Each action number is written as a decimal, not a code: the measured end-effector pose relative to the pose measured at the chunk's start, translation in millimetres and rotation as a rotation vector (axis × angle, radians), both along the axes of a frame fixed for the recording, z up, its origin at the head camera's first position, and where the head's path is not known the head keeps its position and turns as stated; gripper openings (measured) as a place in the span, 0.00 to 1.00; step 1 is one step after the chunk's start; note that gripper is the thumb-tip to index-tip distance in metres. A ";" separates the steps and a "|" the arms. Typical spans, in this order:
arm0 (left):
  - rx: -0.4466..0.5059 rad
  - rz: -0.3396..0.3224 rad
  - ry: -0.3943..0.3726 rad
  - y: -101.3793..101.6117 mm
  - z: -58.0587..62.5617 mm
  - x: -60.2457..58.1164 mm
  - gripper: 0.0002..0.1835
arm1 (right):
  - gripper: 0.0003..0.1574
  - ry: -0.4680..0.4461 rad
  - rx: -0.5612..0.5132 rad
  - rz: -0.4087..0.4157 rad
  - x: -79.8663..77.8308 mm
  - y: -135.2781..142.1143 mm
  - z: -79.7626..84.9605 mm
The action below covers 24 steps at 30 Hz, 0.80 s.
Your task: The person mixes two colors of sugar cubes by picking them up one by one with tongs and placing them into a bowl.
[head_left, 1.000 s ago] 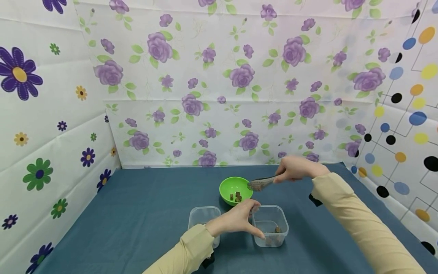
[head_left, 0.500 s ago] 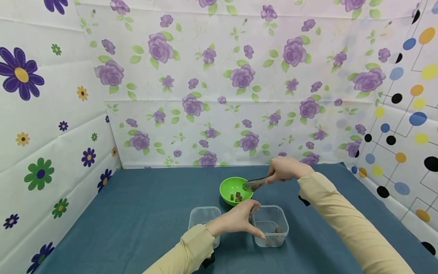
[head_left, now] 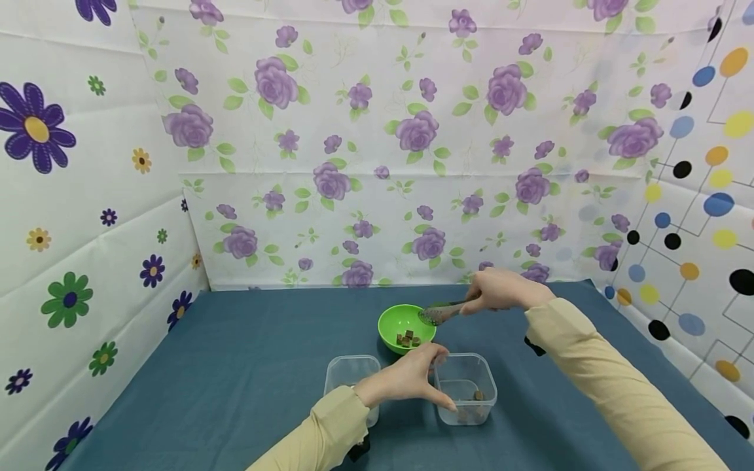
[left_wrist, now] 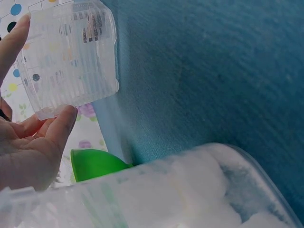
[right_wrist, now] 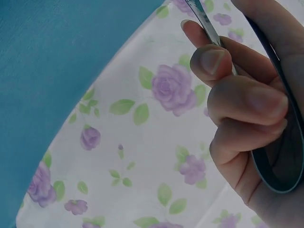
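Note:
My left hand holds the near-left side of a clear plastic container, thumb and fingers spread across its rim. A small brown cube lies inside it. My right hand grips metal tongs, whose tips reach over the right rim of a green bowl. Several brown cubes lie in the bowl. In the right wrist view, fingers curl round the tongs near their bent end.
A second clear container stands left of the first, partly hidden by my left forearm. The left wrist view shows soft white stuff in it. A patterned cloth wall closes the back of the blue-covered table.
My right hand moved left with the tongs over the bowl, then slightly back right. The cubes in the bowl now lie differently, with one more showing. My left hand stayed put.

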<state>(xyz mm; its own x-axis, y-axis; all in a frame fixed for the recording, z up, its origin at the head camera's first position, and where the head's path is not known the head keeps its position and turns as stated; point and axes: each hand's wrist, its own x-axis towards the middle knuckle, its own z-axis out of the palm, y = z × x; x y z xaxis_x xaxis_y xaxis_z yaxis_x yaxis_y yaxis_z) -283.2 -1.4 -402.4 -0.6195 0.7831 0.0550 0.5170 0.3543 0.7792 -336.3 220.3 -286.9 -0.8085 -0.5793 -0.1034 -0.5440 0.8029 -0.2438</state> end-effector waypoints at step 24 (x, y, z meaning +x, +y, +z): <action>0.012 0.006 0.007 -1.1 -1.0 1.8 0.41 | 0.27 -0.053 0.048 0.003 44.2 33.0 24.6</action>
